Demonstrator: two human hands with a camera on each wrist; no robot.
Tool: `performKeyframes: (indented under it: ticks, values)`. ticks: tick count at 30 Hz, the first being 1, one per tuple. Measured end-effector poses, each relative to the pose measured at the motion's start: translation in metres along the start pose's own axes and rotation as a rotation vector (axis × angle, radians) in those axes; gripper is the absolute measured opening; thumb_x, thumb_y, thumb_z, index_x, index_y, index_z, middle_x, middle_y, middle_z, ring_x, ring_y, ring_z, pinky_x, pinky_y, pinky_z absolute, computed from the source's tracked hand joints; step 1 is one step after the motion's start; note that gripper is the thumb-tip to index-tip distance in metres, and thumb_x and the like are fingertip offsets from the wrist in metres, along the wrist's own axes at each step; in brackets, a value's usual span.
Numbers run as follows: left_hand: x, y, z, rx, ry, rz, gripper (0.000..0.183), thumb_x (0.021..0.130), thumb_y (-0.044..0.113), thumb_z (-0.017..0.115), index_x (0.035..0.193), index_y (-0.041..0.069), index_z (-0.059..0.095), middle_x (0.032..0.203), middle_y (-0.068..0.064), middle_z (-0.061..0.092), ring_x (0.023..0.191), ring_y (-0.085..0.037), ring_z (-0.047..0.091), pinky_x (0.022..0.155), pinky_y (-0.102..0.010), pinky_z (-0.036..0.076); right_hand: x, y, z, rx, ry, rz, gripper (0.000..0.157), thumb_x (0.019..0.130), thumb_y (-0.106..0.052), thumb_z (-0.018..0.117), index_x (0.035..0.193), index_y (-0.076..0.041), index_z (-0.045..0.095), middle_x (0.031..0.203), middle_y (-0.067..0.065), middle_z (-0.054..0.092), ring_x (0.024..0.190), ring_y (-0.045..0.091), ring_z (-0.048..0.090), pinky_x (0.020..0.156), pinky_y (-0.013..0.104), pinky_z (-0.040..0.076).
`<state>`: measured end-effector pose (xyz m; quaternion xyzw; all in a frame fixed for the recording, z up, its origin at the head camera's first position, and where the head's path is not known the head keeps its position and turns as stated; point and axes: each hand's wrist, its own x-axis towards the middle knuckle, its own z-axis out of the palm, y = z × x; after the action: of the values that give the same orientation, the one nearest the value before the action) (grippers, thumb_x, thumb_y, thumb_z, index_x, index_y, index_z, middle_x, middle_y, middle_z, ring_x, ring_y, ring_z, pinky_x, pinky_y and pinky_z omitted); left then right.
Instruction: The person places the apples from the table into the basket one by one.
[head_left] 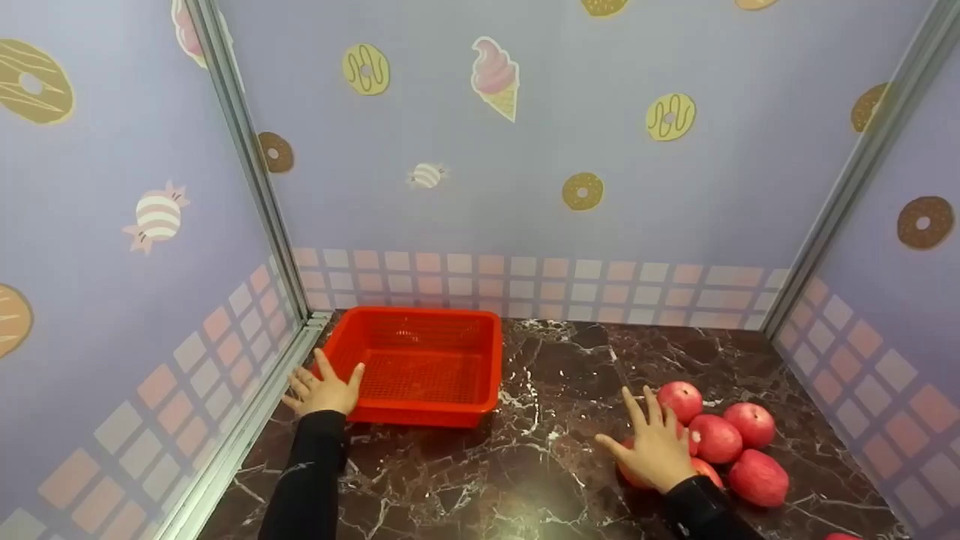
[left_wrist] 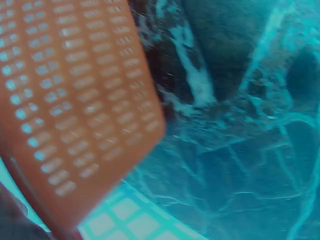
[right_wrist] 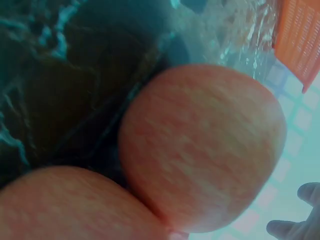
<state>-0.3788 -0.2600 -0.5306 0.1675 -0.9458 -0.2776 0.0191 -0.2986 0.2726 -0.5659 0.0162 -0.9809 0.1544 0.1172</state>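
A red plastic basket with slotted walls stands on the dark marbled table, at the left in the head view. My left hand is at its front left corner, fingers spread, holding nothing. On the right lies a cluster of several red apples. Over the near left part of that cluster is my right hand, its fingers extended and apart, hiding some of the apples. In the right wrist view a streaked apple fills the middle, with fingertips at the lower right edge.
Purple walls with sweet and doughnut prints enclose the table at the back and both sides. Metal posts run up the corners. Another red fruit shows partly at the bottom right edge.
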Motion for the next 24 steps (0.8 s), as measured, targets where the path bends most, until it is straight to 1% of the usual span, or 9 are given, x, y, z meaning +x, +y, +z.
performKeyframes:
  ticks: [3, 5, 8, 11, 14, 17, 20, 23, 24]
  values:
    - [-0.001, -0.005, -0.002, -0.060, 0.012, -0.030, 0.098, 0.104, 0.063, 0.035, 0.160, 0.000, -0.017, 0.159, -0.046, -0.014, 0.150, -0.063, -0.011, 0.118, -0.078, 0.002, -0.004, 0.001, 0.004, 0.010, 0.030, -0.025, 0.095, 0.084, -0.075, 0.067, 0.158, -0.023, 0.038, 0.163, 0.023, 0.031, 0.139, 0.055, 0.038, 0.100, 0.081, 0.035]
    - [0.000, -0.008, -0.004, -0.095, 0.019, -0.046, 0.097, 0.105, 0.058, 0.038, 0.159, -0.004, -0.015, 0.158, -0.049, -0.008, 0.149, -0.066, -0.001, 0.118, -0.076, 0.012, -0.006, 0.002, 0.007, 0.018, 0.042, -0.037, 0.093, 0.083, -0.071, 0.070, 0.156, -0.022, 0.041, 0.160, 0.023, 0.035, 0.134, 0.054, 0.041, 0.094, 0.078, 0.041]
    - [0.003, -0.012, -0.006, -0.130, 0.022, -0.074, 0.094, 0.107, 0.051, 0.040, 0.157, -0.010, -0.012, 0.156, -0.050, 0.006, 0.144, -0.068, 0.018, 0.115, -0.073, 0.026, -0.008, 0.003, 0.011, 0.019, 0.039, -0.047, 0.091, 0.082, -0.069, 0.074, 0.154, -0.022, 0.045, 0.155, 0.024, 0.039, 0.129, 0.051, 0.045, 0.083, 0.075, 0.049]
    - [0.004, -0.016, -0.008, -0.166, 0.035, -0.088, 0.086, 0.107, 0.041, 0.044, 0.154, -0.017, 0.001, 0.149, -0.051, 0.024, 0.136, -0.065, 0.035, 0.110, -0.069, 0.036, -0.010, 0.005, 0.014, 0.024, 0.025, -0.055, 0.089, 0.080, -0.067, 0.076, 0.151, -0.021, 0.048, 0.150, 0.025, 0.043, 0.125, 0.050, 0.047, 0.077, 0.071, 0.052]
    - [0.005, -0.017, -0.010, -0.199, 0.047, -0.079, 0.071, 0.107, 0.028, 0.045, 0.146, -0.023, 0.016, 0.142, -0.050, 0.036, 0.132, -0.062, 0.043, 0.110, -0.066, 0.039, -0.013, 0.006, 0.017, 0.021, 0.017, -0.064, 0.087, 0.078, -0.065, 0.080, 0.147, -0.019, 0.052, 0.146, 0.026, 0.046, 0.122, 0.049, 0.047, 0.075, 0.068, 0.053]
    - [0.004, -0.017, -0.012, -0.221, 0.059, -0.080, 0.059, 0.104, 0.017, 0.046, 0.142, -0.023, 0.025, 0.135, -0.049, 0.046, 0.128, -0.060, 0.049, 0.108, -0.063, 0.042, -0.016, 0.008, 0.020, 0.011, 0.005, -0.069, 0.085, 0.075, -0.059, 0.084, 0.142, -0.016, 0.055, 0.140, 0.028, 0.049, 0.121, 0.049, 0.047, 0.075, 0.069, 0.052]
    - [0.004, -0.019, -0.012, -0.252, 0.062, -0.096, 0.057, 0.099, 0.009, 0.047, 0.142, -0.023, 0.027, 0.132, -0.048, 0.050, 0.125, -0.059, 0.052, 0.106, -0.061, 0.044, -0.019, 0.009, 0.022, -0.021, -0.006, -0.087, 0.082, 0.071, -0.053, 0.089, 0.135, -0.012, 0.058, 0.132, 0.028, 0.052, 0.118, 0.048, 0.048, 0.073, 0.068, 0.052]
    - [0.004, -0.021, -0.012, -0.286, 0.051, -0.118, 0.060, 0.096, 0.006, 0.047, 0.144, -0.022, 0.026, 0.133, -0.047, 0.049, 0.125, -0.059, 0.051, 0.107, -0.061, 0.044, -0.021, 0.010, 0.024, -0.049, 0.002, -0.114, 0.079, 0.066, -0.046, 0.093, 0.127, -0.009, 0.060, 0.124, 0.027, 0.054, 0.113, 0.046, 0.050, 0.071, 0.064, 0.053]
    - [0.004, -0.021, -0.011, -0.294, 0.045, -0.121, 0.060, 0.097, 0.007, 0.046, 0.145, -0.022, 0.024, 0.134, -0.047, 0.048, 0.126, -0.059, 0.050, 0.107, -0.061, 0.044, -0.021, 0.011, 0.024, -0.058, 0.009, -0.124, 0.078, 0.065, -0.044, 0.094, 0.125, -0.009, 0.061, 0.121, 0.026, 0.055, 0.110, 0.045, 0.051, 0.070, 0.063, 0.053]
